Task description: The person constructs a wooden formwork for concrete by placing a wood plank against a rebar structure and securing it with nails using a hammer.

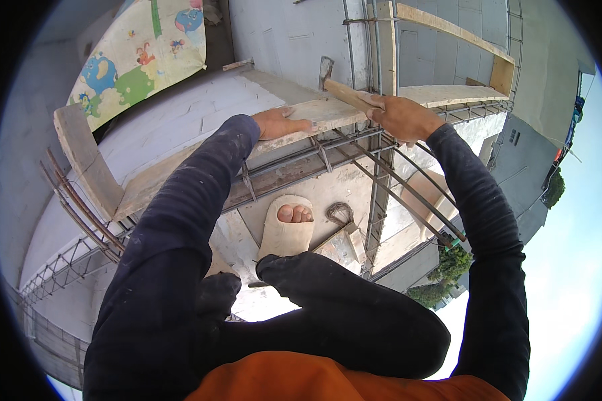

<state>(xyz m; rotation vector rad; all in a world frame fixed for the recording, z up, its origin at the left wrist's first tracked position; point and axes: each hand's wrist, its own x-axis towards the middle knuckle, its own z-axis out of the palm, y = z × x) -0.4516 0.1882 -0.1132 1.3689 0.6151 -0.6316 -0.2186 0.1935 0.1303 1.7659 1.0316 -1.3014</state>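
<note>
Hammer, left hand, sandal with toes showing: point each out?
Hammer [346,95]: head view, on the wooden handle.
Left hand [275,125]: head view, on the back of the hand.
Sandal [286,236]: head view, on the broad strap.

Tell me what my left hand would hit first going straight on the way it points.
Probably your right hand, gripping a wooden tool handle, beyond a short stretch of board; depth is unclear, so it might pass underneath.

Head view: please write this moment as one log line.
left hand: on plank | right hand: holding hammer by handle | hammer head: beyond plank edge | nearby: metal bars, sandal
</note>
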